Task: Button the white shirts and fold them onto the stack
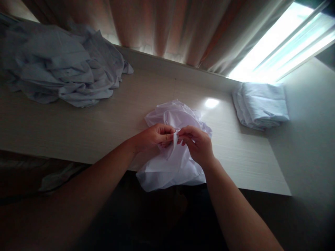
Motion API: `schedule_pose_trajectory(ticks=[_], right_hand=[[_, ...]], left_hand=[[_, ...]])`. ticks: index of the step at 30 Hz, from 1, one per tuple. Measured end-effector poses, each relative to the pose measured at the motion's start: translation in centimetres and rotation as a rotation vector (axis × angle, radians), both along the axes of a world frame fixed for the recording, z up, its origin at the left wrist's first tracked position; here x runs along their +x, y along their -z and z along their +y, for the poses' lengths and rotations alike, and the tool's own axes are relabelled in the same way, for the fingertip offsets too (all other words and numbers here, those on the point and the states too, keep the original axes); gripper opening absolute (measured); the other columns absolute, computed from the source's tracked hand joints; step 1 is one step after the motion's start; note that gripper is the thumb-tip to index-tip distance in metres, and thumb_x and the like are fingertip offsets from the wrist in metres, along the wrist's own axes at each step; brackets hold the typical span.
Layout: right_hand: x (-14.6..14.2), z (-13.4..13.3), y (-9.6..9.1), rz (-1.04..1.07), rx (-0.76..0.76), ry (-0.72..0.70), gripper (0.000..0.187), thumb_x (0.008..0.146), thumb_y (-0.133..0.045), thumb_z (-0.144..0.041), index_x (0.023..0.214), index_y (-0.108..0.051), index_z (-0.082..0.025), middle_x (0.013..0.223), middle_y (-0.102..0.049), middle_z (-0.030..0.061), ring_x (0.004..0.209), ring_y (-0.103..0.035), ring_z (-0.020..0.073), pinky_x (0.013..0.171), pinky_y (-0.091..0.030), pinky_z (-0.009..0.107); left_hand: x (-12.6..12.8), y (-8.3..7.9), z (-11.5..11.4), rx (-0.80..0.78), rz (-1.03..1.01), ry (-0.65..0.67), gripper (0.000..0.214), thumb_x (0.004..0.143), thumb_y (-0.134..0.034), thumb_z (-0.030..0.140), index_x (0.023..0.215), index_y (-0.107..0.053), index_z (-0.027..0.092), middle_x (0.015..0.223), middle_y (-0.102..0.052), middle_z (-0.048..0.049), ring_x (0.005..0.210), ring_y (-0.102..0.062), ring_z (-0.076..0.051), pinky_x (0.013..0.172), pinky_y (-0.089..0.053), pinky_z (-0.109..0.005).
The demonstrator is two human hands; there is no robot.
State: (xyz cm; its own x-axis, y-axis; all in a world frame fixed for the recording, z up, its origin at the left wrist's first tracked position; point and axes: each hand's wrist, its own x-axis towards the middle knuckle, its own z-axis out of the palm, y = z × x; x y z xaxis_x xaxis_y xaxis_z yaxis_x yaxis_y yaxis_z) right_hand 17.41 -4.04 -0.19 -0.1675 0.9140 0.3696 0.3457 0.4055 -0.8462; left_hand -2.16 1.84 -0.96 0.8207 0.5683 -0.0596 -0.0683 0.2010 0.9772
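Note:
A crumpled white cloth (175, 115) lies on the pale wooden table (104, 118), its lower part hanging over the near edge. My left hand (154, 136) and my right hand (196, 142) meet over the cloth's middle. Both are closed in a pinch on a raised fold of the fabric between them. The fingertips almost touch.
A large heap of rumpled pale cloth (60, 66) fills the table's far left. A folded stack of white cloth (261, 104) sits at the far right by the wall (309, 139). Curtains (170, 28) hang behind the table, with a bright window (282, 45) at the upper right.

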Motion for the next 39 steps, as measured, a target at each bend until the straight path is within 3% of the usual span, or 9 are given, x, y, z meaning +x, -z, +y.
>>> schedule_pose_trajectory(ticks=[4,13,19,28,39], right_hand=[[-0.2,0.1,0.1,0.036,-0.006,0.017,0.012,0.089,-0.058,-0.013,0.091,-0.066,-0.022,0.075,-0.068,-0.0037,0.061,-0.063,0.0080,0.057,-0.053,0.021],[-0.6,0.2,0.5,0.100,-0.020,0.063,0.009,0.089,-0.060,-0.017,0.090,-0.068,-0.022,0.074,-0.069,-0.0032,0.060,-0.065,0.0090,0.057,-0.054,0.023],[-0.5,0.3,0.9,0.096,-0.019,0.136,0.009,0.088,-0.063,-0.018,0.091,-0.069,-0.024,0.074,-0.070,-0.0039,0.060,-0.066,0.0099,0.058,-0.055,0.024],[-0.5,0.5,0.9,0.010,-0.017,0.227,0.008,0.087,-0.063,-0.020,0.090,-0.070,-0.024,0.076,-0.072,-0.0031,0.060,-0.065,0.0104,0.060,-0.056,0.025],[-0.3,0.3,0.7,0.102,-0.025,0.141,0.008,0.087,-0.064,-0.019,0.088,-0.070,-0.023,0.074,-0.070,-0.0034,0.060,-0.065,0.0100,0.057,-0.055,0.024]], left_hand=[[0.2,0.1,0.0,0.047,0.012,-0.025,0.034,0.091,-0.060,0.045,0.087,-0.067,0.012,0.062,-0.050,0.0010,0.056,-0.043,-0.009,0.053,-0.034,-0.021],[0.7,0.0,-0.1,0.095,-0.002,-0.181,0.039,0.083,-0.069,0.048,0.072,-0.063,0.012,0.060,-0.050,0.0017,0.056,-0.043,-0.008,0.054,-0.033,-0.021],[1.0,-0.1,0.0,0.118,-0.018,-0.262,0.029,0.083,-0.070,0.041,0.079,-0.064,0.013,0.065,-0.052,0.0021,0.057,-0.045,-0.008,0.054,-0.034,-0.021],[0.5,0.1,0.4,0.199,0.000,-0.171,0.024,0.090,-0.061,0.038,0.090,-0.064,0.014,0.070,-0.053,0.0018,0.061,-0.047,-0.009,0.058,-0.037,-0.022],[0.4,-0.1,0.5,0.166,-0.072,-0.101,0.022,0.090,-0.062,0.035,0.090,-0.064,0.013,0.069,-0.053,0.0019,0.061,-0.048,-0.008,0.058,-0.038,-0.021]])
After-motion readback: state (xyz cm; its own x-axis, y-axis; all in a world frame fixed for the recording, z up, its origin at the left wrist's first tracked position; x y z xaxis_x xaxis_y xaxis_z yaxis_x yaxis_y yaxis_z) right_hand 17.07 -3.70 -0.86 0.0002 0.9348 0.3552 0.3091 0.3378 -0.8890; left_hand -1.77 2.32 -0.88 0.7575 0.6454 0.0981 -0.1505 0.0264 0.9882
